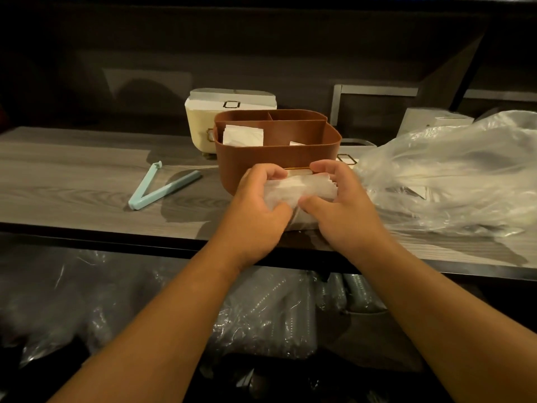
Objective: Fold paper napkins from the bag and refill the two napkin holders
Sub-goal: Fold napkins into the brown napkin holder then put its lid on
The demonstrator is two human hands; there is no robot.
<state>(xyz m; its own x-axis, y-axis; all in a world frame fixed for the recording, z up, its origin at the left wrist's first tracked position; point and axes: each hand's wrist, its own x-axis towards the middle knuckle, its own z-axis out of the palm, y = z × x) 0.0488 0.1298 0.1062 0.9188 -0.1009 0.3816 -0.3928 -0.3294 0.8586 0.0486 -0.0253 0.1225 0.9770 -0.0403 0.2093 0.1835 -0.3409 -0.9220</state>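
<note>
Napkins, a white stack, sit at frame centre, gripped from both sides: the left hand curls its fingers over the stack's 9 o'clock end, and the right hand curls over the 3 o'clock end, thumbs pressed on the near face. The stack's lower edge is hidden behind the hands. Directly at 12 o'clock of the stack stands the brown holder, its front wall partly covered by the hands; folded napkins show in its left compartment, and a white corner shows toward the right. Behind it, the cream holder is largely blocked. At 3 o'clock lies the clear plastic bag, contents indistinct. A pale blue clip lies open at 9 o'clock on the grey wood counter. Below the counter, wrapped items are too dark to identify.
</note>
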